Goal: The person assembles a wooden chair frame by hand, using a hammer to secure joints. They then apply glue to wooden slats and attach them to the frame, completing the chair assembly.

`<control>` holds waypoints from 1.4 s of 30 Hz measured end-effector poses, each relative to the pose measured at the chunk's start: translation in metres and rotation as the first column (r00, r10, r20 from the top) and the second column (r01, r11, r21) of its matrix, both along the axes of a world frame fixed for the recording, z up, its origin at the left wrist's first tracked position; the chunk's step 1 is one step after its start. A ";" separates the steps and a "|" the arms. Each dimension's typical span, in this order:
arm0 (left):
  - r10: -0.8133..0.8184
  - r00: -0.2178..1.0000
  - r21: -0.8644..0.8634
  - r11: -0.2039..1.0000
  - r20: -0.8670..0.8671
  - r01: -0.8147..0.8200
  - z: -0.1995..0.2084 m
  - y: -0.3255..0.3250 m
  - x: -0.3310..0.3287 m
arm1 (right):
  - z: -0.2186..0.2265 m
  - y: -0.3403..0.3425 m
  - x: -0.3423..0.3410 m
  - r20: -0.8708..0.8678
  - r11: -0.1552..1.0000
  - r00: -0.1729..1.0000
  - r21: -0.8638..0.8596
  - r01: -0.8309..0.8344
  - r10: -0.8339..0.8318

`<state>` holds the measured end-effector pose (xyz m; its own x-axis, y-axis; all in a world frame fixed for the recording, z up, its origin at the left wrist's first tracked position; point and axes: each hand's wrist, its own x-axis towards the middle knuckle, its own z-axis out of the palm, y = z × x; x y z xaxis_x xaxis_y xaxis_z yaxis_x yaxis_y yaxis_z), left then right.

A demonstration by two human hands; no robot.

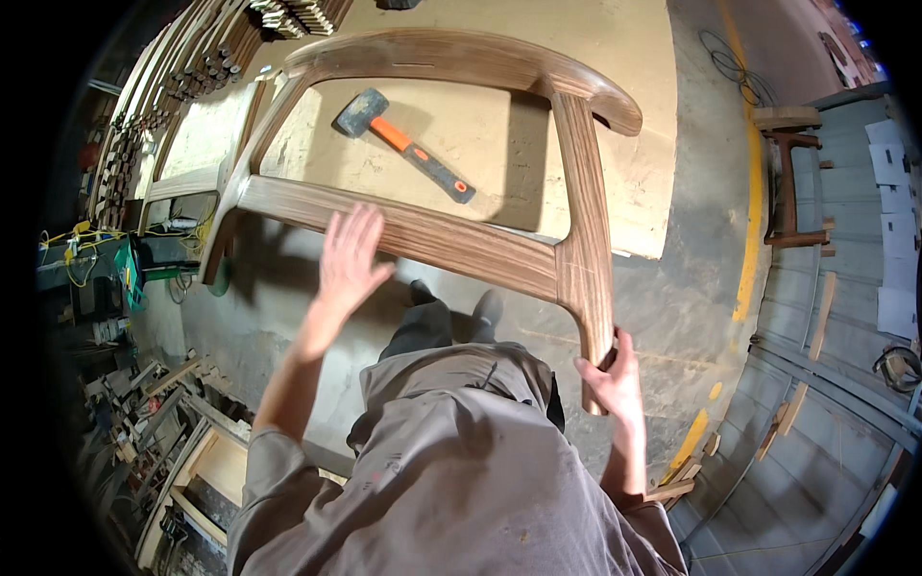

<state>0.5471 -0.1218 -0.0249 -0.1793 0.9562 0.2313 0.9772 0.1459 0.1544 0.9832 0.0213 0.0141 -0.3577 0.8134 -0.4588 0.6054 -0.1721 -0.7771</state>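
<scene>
A brown wooden chair frame (480, 247) with strong grain stands in front of me, its curved back-and-arm rail at the far side and a straight rail nearer. My left hand (351, 257) lies with stretched fingers on the near rail, left of its middle. Lower right, my right hand (618, 378) is wrapped round the end of the frame's leg; part of its fingers is hidden behind the wood. Seen through the frame's opening, a hammer (403, 146) with a dark blocky head and an orange and black handle rests on a tan board (639, 192).
Stacked wooden parts (206, 58) fill the far left, beside a paler chair frame (187, 182). Wood offcuts (144, 413) lie at lower left. A yellow floor line (749, 230) runs along the right, before a grey panelled wall (840, 317) with leaning wooden pieces.
</scene>
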 end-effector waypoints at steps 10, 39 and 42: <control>-0.158 0.984 -0.092 0.984 -0.077 0.151 0.165 0.133 -0.118 | 0.074 0.117 -0.057 -0.853 0.979 0.485 -0.128 0.160 -0.191; -0.008 -0.897 0.159 0.985 0.442 0.069 0.094 0.361 -0.187 | -0.070 0.131 -0.265 0.191 0.982 0.974 0.163 0.092 -0.123; -0.106 -0.967 0.166 0.984 0.234 -0.068 0.120 0.452 -0.144 | -0.076 0.183 -0.244 0.098 0.893 0.924 0.313 0.324 -0.369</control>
